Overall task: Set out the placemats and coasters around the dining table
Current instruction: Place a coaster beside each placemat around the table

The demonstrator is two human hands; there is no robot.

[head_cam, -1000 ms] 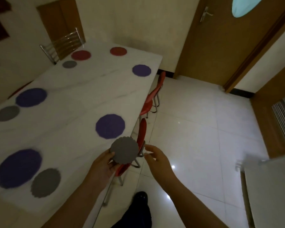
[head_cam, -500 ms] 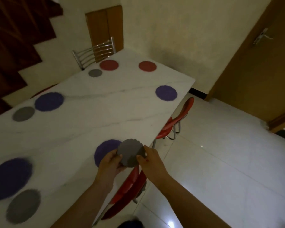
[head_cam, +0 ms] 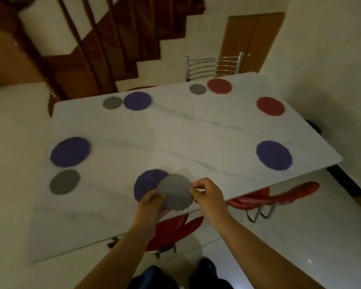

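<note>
Since the previous frame the view has swung left, and the door has left it. The left hand (head_cam: 150,202) grips the grey coaster (head_cam: 175,195) at its 8 o'clock edge, thumb on top. The right hand (head_cam: 208,195) pinches the 3 o'clock edge. The coaster is held over the near table edge and overlaps a purple placemat (head_cam: 146,184). The white marble table (head_cam: 175,132) fills the centre. A staircase (head_cam: 92,49) stands at 11 o'clock and a chrome chair (head_cam: 214,66) at 1 o'clock.

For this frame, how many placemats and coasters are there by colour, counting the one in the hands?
Purple placemats: 4
Red placemats: 2
Grey coasters: 4, one held between left hand and right hand
Total: 10
</note>
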